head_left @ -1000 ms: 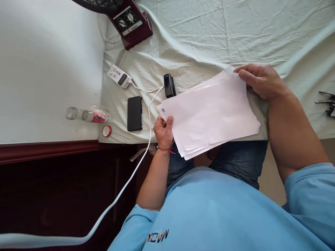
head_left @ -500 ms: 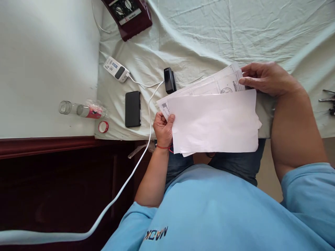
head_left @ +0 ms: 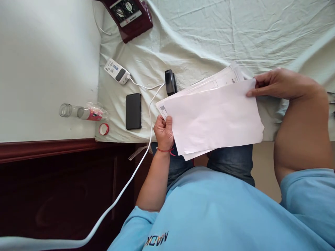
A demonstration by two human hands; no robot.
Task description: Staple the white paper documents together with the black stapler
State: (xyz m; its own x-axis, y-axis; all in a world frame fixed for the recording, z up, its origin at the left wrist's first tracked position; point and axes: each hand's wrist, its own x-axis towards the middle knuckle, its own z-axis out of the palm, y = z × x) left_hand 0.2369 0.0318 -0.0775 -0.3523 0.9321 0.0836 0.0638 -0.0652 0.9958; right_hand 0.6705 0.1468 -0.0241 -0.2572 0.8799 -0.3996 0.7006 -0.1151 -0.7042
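Several sheets of paper lie fanned out between my two hands, over the table's near edge. My left hand (head_left: pixel 163 132) pinches the stack at its left corner, thumb on top. A blank white sheet (head_left: pixel 214 120) faces up and covers most of the printed sheets (head_left: pixel 221 80) behind it. At the far right corner of the blank sheet, my right hand (head_left: pixel 277 83) is closed, with thumb and fingers gripping that corner. A small printed square code shows just beside my left thumb.
On the pale cloth (head_left: pixel 196 42) are a black stapler-like object (head_left: pixel 171 82), a dark phone (head_left: pixel 133 111), a white device (head_left: pixel 117 71) with a cable, and a maroon box with knobs (head_left: pixel 134 24). A glass bottle (head_left: pixel 81 112) lies by a red-rimmed cap (head_left: pixel 104 129). A thick white cable (head_left: pixel 125 184) crosses the left.
My right hand has shifted from the printed sheets' edge to the blank sheet's corner. That sheet's right side has risen over the printed ones, hiding the round stamp.
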